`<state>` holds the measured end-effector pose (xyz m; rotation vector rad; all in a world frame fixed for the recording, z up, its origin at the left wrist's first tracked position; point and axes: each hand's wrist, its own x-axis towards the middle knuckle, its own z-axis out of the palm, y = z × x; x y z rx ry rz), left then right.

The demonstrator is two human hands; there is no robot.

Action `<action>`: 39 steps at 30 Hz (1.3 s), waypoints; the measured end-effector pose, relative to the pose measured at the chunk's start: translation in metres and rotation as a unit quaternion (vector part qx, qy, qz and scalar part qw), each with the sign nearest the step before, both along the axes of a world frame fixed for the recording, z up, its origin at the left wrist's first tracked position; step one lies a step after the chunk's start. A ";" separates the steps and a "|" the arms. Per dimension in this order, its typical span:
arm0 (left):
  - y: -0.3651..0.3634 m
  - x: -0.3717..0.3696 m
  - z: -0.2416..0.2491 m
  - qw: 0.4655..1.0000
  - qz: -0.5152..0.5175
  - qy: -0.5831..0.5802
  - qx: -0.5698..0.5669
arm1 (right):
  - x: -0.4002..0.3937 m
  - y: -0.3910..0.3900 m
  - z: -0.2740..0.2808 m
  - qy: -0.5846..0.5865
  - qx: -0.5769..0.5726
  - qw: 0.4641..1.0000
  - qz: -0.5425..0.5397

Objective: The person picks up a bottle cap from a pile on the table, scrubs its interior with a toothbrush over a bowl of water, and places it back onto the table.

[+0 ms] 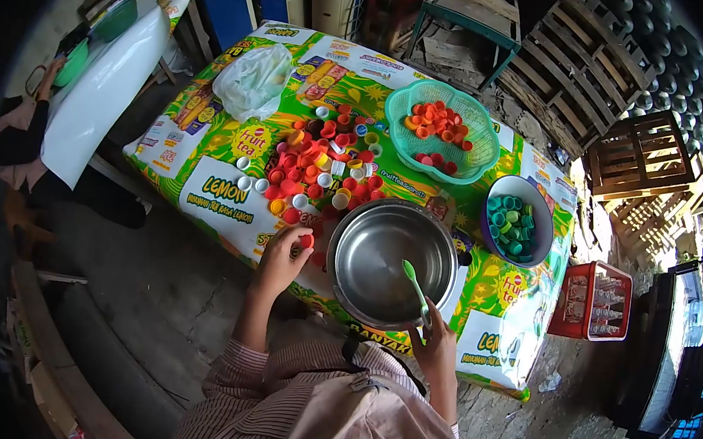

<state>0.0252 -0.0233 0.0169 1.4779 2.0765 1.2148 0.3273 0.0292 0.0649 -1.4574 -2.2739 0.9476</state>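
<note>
The cloth-covered table (pixel 219 219) bears a plastic bag (pixel 254 81), loose caps (pixel 290 187), green basket (pixel 478 119), metal bowl (pixel 372 250) and purple bowl (pixel 542 226).

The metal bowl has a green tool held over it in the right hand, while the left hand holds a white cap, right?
Not quite: the left hand holds a red cap, not a white one, as the head view shows. The right hand does hold the green tool over the metal bowl.
</note>
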 end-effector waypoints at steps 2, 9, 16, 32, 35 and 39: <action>0.008 0.010 0.030 0.998 -0.003 0.028 0.049 | 0.005 0.000 -0.003 0.021 0.015 1.000 -0.012; 0.052 0.079 0.019 0.982 -0.187 -0.017 -0.026 | 0.024 0.002 -0.009 0.099 0.043 0.993 -0.050; 0.073 0.110 -0.017 0.961 -0.237 -0.012 -0.139 | 0.034 0.001 -0.004 0.101 0.014 0.993 -0.065; 0.077 0.111 -0.023 0.965 -0.227 0.044 -0.121 | 0.043 0.001 -0.005 0.082 -0.010 0.993 -0.079; 0.079 0.108 -0.030 0.965 -0.241 -0.002 -0.107 | 0.042 0.002 -0.004 0.080 -0.012 0.994 -0.073; 0.076 0.108 -0.025 0.953 -0.192 -0.176 -0.152 | 0.039 0.002 -0.004 0.078 -0.027 0.994 -0.066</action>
